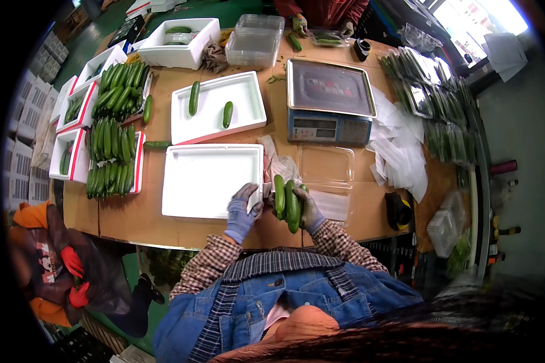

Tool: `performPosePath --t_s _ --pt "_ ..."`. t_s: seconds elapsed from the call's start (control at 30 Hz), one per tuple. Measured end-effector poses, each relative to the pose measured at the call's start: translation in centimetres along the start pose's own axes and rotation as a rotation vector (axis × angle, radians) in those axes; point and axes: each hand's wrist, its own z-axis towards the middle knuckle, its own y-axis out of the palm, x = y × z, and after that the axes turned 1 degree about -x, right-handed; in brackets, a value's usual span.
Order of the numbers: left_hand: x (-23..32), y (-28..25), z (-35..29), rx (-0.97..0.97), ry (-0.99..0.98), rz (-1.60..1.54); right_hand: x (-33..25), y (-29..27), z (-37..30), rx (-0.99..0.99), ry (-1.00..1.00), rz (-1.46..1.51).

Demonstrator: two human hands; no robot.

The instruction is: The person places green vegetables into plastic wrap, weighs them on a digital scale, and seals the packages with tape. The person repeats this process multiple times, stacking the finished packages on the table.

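Note:
My right hand (pixel 312 213), in a greyish glove, holds a bunch of green cucumbers (pixel 293 209) upright over the table edge, its fingers wrapped round their right side. At the near right corner of a white foam tray (pixel 212 152), my left hand (pixel 242 213) in a blue-grey glove has its fingers over the tray's wall and appears to grip it. The tray holds nothing. Right of the held cucumbers lie a clear plastic box with its lid open (pixel 326 164) and a white liner (pixel 331 206) inside it.
Beyond stands a foam tray (pixel 181 133) with two cucumbers, beside a scale (pixel 330 127). Cucumbers are piled at left (pixel 112 145); packed ones (pixel 448 103) and white sheets (pixel 399 145) lie right. A tape dispenser (pixel 398 212) is near. Co-workers are at far side and lower left.

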Motion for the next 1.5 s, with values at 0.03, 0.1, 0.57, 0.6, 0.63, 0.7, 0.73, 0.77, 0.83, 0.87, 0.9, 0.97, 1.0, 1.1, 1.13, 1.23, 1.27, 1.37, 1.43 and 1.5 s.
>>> performPosePath --t_s 0.03,0.1,0.57,0.6,0.63,0.7,0.73,0.77,0.83,0.87,0.9,0.97,1.0,1.1,1.13,1.23,1.27,1.37,1.43,1.5 --pt "-0.4 -1.0 -0.5 -0.127 -0.051 0.136 -0.3 -0.3 0.8 -0.018 0.061 0.108" --pt "-0.5 -3.1 -2.5 -0.376 -0.154 0.41 -0.2 -0.8 3.3 -0.011 0.103 0.148" --pt "-3.2 -6.7 -5.0 -0.256 -0.288 0.118 1.3 -1.1 0.9 0.084 0.153 -0.11" --pt "-1.8 -5.1 -3.7 -0.159 -0.212 -0.067 1.7 -1.1 -0.1 0.078 0.042 -0.211" --pt "0.4 -3.4 -2.8 -0.226 -0.399 -0.362 1.9 -1.3 -1.0 0.076 -0.03 -0.283" --pt "4.7 0.4 -1.2 -0.366 -0.561 -0.85 2.6 -1.7 -2.5 0.099 -0.178 -0.318" --pt "6.3 2.3 -0.5 -0.433 -0.527 -1.055 2.6 -1.8 -3.4 0.102 -0.212 -0.284" --pt "7.5 3.8 -0.4 -0.488 -0.58 -1.048 2.5 -1.8 -4.3 0.105 -0.247 -0.249" --pt "9.0 6.4 0.0 -0.591 -0.615 -1.046 1.8 -1.7 -5.9 0.101 -0.395 -0.258" --pt "9.4 7.6 0.1 -0.639 -0.598 -1.054 1.5 -2.4 -6.5 0.106 -0.406 -0.214" --pt "9.5 8.6 0.6 -0.679 -0.517 -1.079 1.3 -3.1 -7.1 0.106 -0.414 -0.167" --pt "9.6 10.0 2.0 -0.787 -0.339 -0.996 0.7 -4.3 -7.9 0.116 -0.465 -0.087" --pt "10.6 10.1 3.0 -0.859 -0.364 -0.996 0.4 -4.9 -8.0 0.129 -0.508 -0.054" --pt "13.1 9.9 6.1 -1.13 -0.417 -0.899 -0.3 -5.6 -8.9 0.139 -0.595 0.063" --pt "13.2 10.6 6.8 -1.171 -0.372 -0.923 -0.6 -5.7 -9.2 0.137 -0.616 0.099" --pt "12.1 13.0 8.3 -1.259 -0.248 -0.921 -1.3 -5.8 -9.5 0.144 -0.69 0.152" --pt "11.3 13.7 8.8 -1.279 -0.198 -0.857 -1.5 -5.4 -9.6 0.164 -0.729 0.168" --pt "11.0 14.4 10.4 -1.348 -0.109 -0.683 -1.3 -7.7 -8.7 0.179 -0.624 0.325" --pt "9.8 15.5 10.0 -1.15 0.29 -0.345 -0.7 -8.7 -8.5 0.352 -0.545 0.419" --pt "11.1 15.0 9.9 -0.994 0.526 0.017 -0.7 -10.6 -8.6 0.349 -0.5 0.355"
